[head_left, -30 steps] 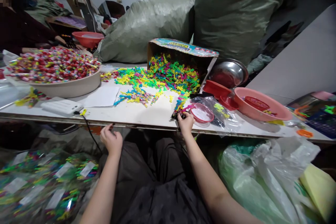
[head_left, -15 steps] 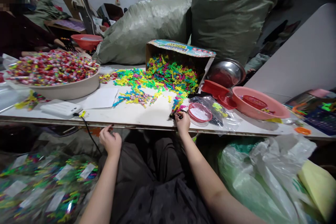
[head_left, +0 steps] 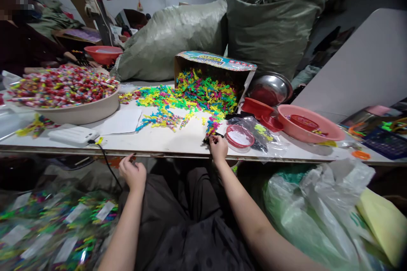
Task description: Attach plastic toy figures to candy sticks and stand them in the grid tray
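My right hand [head_left: 218, 149] is at the table's front edge, its fingers closed by a small black object [head_left: 207, 139]. What they pinch, if anything, is hidden. A bunch of small colourful plastic figures [head_left: 213, 123] lies just beyond those fingers. Below the edge, over my left thigh, my left hand [head_left: 133, 171] hangs with loosely bent fingers, and I see nothing held in it. Farther back, a heap of the same figures [head_left: 159, 95] spreads from a tipped cardboard box [head_left: 216, 59]. Several small striped pieces [head_left: 170, 122] lie in front of the heap.
On the left stand a beige basin [head_left: 79, 110] of wrapped pieces and a white power bank [head_left: 74, 134]. To the right are a red basket [head_left: 240, 135], a pink basin [head_left: 327, 131] and a steel bowl [head_left: 270, 89]. Large sacks [head_left: 270, 29] rise behind. A person sits far left.
The whole view has shifted slightly as my head moved. Both hands stay in nearly the same places, and the things on the table look unchanged.
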A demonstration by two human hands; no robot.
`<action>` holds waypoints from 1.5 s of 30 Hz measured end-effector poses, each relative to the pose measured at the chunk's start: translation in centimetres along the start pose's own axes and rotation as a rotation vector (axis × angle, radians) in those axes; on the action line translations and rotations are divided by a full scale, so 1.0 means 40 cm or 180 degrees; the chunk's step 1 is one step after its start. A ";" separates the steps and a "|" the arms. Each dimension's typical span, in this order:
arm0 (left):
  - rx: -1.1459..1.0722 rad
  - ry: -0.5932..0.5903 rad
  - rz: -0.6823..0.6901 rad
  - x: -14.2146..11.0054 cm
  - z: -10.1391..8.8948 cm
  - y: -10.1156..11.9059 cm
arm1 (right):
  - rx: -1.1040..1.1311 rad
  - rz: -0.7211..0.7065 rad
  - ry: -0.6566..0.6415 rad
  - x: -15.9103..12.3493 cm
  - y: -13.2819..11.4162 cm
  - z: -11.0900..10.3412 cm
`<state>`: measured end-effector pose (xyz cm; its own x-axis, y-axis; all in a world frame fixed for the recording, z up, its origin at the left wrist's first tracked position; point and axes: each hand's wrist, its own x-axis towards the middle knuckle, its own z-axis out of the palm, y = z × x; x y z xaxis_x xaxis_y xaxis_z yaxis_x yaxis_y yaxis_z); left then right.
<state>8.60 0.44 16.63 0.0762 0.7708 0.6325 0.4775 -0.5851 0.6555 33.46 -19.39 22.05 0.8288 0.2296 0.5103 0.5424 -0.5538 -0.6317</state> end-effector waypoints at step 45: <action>-0.0696 -0.1370 -0.0578 -0.057 0.244 0.481 | 0.0501 -0.0889 -0.0109 0.023 -0.132 -0.009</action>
<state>26.17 -10.14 23.77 0.3843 0.8719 0.3036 0.3256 -0.4357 0.8391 31.30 -16.53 26.06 0.6475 0.3834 0.6585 0.7620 -0.3355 -0.5539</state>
